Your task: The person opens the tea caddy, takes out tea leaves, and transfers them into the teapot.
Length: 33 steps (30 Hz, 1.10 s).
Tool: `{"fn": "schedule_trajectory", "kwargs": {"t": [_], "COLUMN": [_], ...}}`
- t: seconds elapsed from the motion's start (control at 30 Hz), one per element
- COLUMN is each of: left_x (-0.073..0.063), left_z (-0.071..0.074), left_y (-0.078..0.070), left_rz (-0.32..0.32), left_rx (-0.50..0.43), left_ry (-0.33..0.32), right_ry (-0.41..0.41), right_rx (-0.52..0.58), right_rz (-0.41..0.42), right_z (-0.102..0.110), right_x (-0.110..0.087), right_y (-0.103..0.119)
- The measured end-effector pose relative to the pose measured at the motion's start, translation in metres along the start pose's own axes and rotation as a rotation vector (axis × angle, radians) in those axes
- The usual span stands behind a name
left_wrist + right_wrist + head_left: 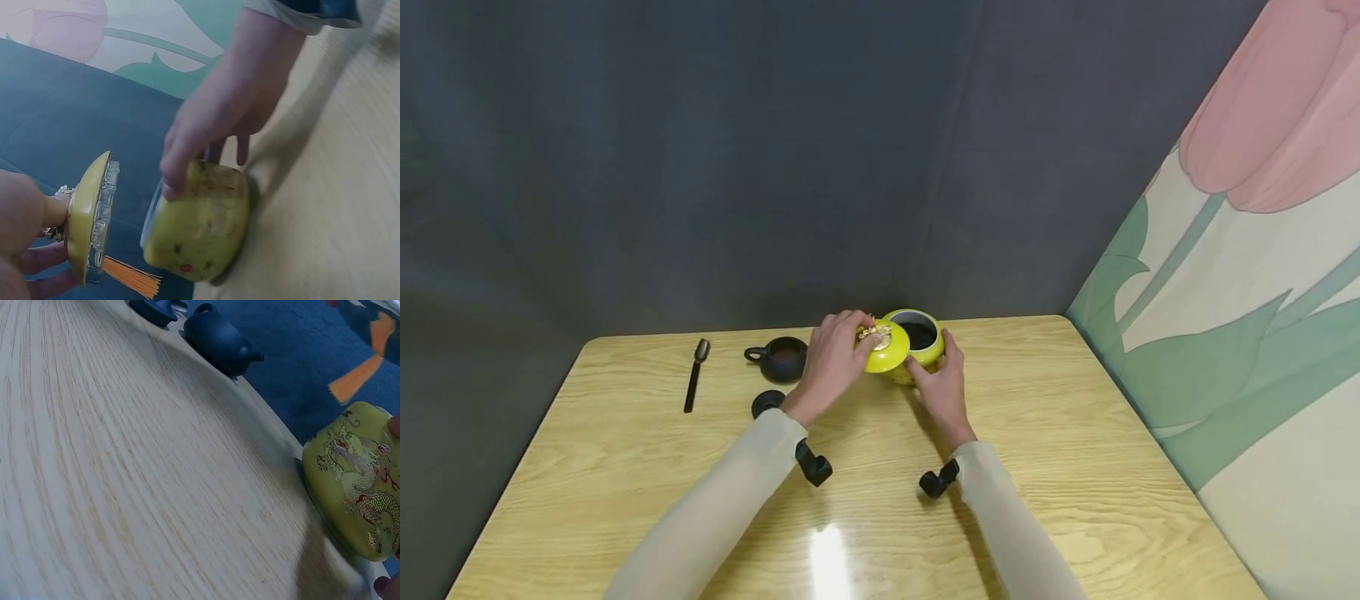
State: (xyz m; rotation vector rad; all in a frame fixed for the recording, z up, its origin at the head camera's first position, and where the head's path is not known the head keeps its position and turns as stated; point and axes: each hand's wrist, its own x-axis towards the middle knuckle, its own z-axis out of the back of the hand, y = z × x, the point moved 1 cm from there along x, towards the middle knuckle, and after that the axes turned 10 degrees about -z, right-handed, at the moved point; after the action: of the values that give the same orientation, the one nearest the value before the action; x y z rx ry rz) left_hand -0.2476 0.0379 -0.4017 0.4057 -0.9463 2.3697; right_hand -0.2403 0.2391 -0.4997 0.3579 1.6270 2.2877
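Fingers and thumb of the left hand pinching the gold knob of a yellow lid, knob side up, clear underside turned down toward the desk. Hanging from below the lid, an orange tassel. Curled round the side of a yellow jar, the right hand, thumb toward the near side.

Done so far, judging by how things lie: lid off, jar open, dark contents in view. Not yet done: lid neither set down on the desk nor closed over the mouth.

Relative to the hands: lid directly under the left fingertips, apart from the jar; jar within the right hand's grip, near the desk's far edge, right of its middle. Impossible to tell whether fully upright.

Farther out, left of the left hand by the same far edge, a dark teapot, also uncovered; nearer the front edge, a round dark cover, partly hidden behind the left wrist. Toward the far left corner, a black-handled spoon, touched by neither hand.
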Motion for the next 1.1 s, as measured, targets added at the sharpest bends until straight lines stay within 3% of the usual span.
{"fn": "schedule_trajectory", "kwargs": {"t": [0.33,1.1], "left_x": [-0.027,-0.073], "left_z": [-0.009,-0.028], "left_y": [0.008,0.013], "left_rz": [-0.003,0.006], "left_rx": [-0.014,-0.038], "left_ry": [0.023,0.121], "right_ry": [-0.011,0.007], "right_rx": [0.002,-0.011], "right_rz": [0.01,-0.008], "right_z": [0.001,0.003], "right_x": [0.002,0.001], "right_y": [0.0,0.002]}}
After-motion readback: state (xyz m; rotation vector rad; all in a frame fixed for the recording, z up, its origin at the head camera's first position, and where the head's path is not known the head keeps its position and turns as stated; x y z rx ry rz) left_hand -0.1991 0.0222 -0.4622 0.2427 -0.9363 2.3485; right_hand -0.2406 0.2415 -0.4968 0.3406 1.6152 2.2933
